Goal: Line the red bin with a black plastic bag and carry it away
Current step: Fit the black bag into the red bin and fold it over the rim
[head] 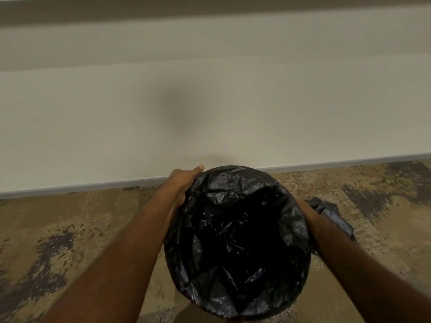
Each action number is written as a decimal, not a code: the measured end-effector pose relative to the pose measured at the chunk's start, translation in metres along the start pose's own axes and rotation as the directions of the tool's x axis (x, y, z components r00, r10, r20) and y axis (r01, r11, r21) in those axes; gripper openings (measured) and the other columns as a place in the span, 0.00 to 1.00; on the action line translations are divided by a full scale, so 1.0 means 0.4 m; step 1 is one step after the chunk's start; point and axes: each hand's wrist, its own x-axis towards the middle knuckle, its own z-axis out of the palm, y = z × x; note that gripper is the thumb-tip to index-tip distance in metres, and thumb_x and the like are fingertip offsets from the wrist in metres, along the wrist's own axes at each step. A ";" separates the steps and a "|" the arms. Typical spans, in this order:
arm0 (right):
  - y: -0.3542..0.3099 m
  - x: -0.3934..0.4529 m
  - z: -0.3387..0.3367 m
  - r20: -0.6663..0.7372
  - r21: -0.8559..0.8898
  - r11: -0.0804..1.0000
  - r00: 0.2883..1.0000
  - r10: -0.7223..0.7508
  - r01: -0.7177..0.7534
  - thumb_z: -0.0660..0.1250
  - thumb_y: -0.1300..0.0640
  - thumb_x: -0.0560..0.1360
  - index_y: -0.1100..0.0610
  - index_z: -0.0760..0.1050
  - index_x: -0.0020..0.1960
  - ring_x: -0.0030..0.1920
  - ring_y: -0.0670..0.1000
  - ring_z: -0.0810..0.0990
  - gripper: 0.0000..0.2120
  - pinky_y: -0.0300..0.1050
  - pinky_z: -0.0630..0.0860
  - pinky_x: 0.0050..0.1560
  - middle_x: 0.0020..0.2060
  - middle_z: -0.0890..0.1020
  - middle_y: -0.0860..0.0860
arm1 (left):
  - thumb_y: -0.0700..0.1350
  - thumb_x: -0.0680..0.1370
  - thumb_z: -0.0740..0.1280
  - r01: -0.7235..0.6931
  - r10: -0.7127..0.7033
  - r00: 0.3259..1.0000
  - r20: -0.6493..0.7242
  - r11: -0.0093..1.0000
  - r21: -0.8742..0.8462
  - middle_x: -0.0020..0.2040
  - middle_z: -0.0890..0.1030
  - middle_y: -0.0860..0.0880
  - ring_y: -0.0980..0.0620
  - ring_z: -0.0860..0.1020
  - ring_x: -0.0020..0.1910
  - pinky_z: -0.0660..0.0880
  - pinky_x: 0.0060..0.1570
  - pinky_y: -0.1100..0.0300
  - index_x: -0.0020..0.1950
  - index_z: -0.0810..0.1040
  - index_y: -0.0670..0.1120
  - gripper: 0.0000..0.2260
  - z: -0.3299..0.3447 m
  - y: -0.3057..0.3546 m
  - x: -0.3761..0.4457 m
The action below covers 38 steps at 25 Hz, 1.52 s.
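A black plastic bag point(235, 241) covers the whole round mouth of the bin and folds over its rim, so none of the red bin shows. My left hand point(180, 183) grips the bag-covered rim on its far left side, thumb pointing to the wall. My right hand is hidden behind the right side of the bin; only its wrist and forearm point(310, 215) show, pressed against the bag. A loose tail of the black bag point(331, 215) hangs out past the right forearm.
A pale wall point(210, 113) with a grey skirting strip point(81, 186) stands just beyond the bin. Underfoot is a tan carpet point(70, 229) with dark mottled patches, running left and right of my arms.
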 end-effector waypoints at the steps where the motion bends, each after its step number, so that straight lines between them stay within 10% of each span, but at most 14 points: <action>1: 0.006 -0.011 -0.002 -0.028 0.073 0.997 0.999 -0.020 0.022 0.61 0.55 0.85 0.65 0.76 0.69 0.53 0.54 0.80 0.18 0.52 0.78 0.61 0.56 0.82 0.61 | 0.56 0.74 0.75 0.004 -0.004 1.000 0.008 1.000 -0.012 0.37 0.81 0.43 0.45 0.80 0.33 0.74 0.22 0.63 0.45 0.78 0.38 0.21 -0.002 -0.001 0.001; 4: 0.023 -0.064 -0.007 -0.092 0.262 0.962 0.994 -0.058 0.080 0.63 0.52 0.82 0.61 0.81 0.57 0.39 0.53 0.86 0.14 0.46 0.80 0.40 0.43 0.86 0.58 | 0.57 0.74 0.76 0.084 -0.072 0.994 0.082 0.984 -0.155 0.47 0.85 0.38 0.38 0.85 0.43 0.84 0.39 0.47 0.59 0.79 0.33 0.29 -0.029 -0.014 0.002; 10: 0.071 -0.190 0.038 -0.274 0.066 0.937 0.909 -0.314 0.343 0.62 0.50 0.84 0.52 0.75 0.69 0.54 0.49 0.84 0.16 0.44 0.81 0.49 0.55 0.84 0.49 | 0.44 0.81 0.69 0.150 -0.013 0.958 0.287 0.874 -0.462 0.36 0.86 0.45 0.47 0.86 0.35 0.84 0.32 0.52 0.51 0.76 0.44 0.05 -0.076 -0.098 -0.019; 14: 0.095 -0.210 0.038 -0.298 0.005 0.924 0.883 -0.363 0.381 0.63 0.56 0.84 0.51 0.73 0.71 0.46 0.40 0.85 0.15 0.32 0.80 0.35 0.54 0.83 0.47 | 0.38 0.81 0.67 0.115 0.060 0.943 0.328 0.864 -0.489 0.39 0.84 0.41 0.45 0.84 0.35 0.85 0.35 0.49 0.54 0.78 0.37 0.05 -0.078 -0.108 -0.033; 22: 0.128 -0.231 0.047 -0.244 0.100 0.949 0.932 -0.270 0.301 0.60 0.58 0.85 0.46 0.72 0.73 0.52 0.43 0.84 0.18 0.36 0.81 0.41 0.59 0.82 0.45 | 0.38 0.86 0.56 0.015 -0.018 0.999 0.051 0.998 0.062 0.41 0.72 0.44 0.49 0.70 0.38 0.69 0.31 0.68 0.40 0.73 0.38 0.15 -0.070 -0.153 -0.001; 25: 0.126 -0.229 0.056 -0.250 0.164 0.947 0.940 -0.232 0.277 0.60 0.59 0.84 0.48 0.70 0.75 0.55 0.48 0.84 0.20 0.42 0.81 0.44 0.60 0.81 0.48 | 0.43 0.85 0.60 -0.086 0.085 0.996 -0.025 0.996 -0.019 0.40 0.75 0.46 0.48 0.74 0.40 0.73 0.47 0.56 0.41 0.76 0.44 0.14 -0.076 -0.182 -0.009; 30: 0.118 -0.217 0.067 -0.258 0.242 0.942 0.951 -0.168 0.233 0.60 0.58 0.84 0.51 0.69 0.75 0.55 0.51 0.83 0.19 0.45 0.80 0.45 0.61 0.81 0.51 | 0.52 0.84 0.58 -0.098 0.043 0.979 -0.201 0.957 -0.272 0.47 0.81 0.43 0.47 0.76 0.42 0.71 0.39 0.56 0.50 0.81 0.41 0.17 -0.090 -0.224 -0.084; 35: 0.119 -0.217 0.094 -0.269 0.249 0.944 0.952 -0.148 0.217 0.61 0.57 0.84 0.46 0.70 0.68 0.50 0.44 0.82 0.14 0.33 0.79 0.34 0.54 0.80 0.44 | 0.58 0.83 0.58 -0.314 0.275 0.933 -0.230 0.937 -0.153 0.44 0.78 0.48 0.50 0.77 0.42 0.75 0.42 0.52 0.48 0.73 0.46 0.17 -0.049 -0.242 -0.204; 38: 0.123 -0.225 0.100 -0.261 0.321 0.929 0.960 -0.101 0.185 0.61 0.56 0.84 0.46 0.71 0.67 0.53 0.48 0.82 0.13 0.41 0.78 0.42 0.56 0.81 0.46 | 0.51 0.83 0.60 -0.289 0.269 0.936 -0.229 0.956 -0.058 0.58 0.78 0.47 0.47 0.79 0.55 0.79 0.56 0.44 0.64 0.71 0.49 0.12 -0.010 -0.249 -0.232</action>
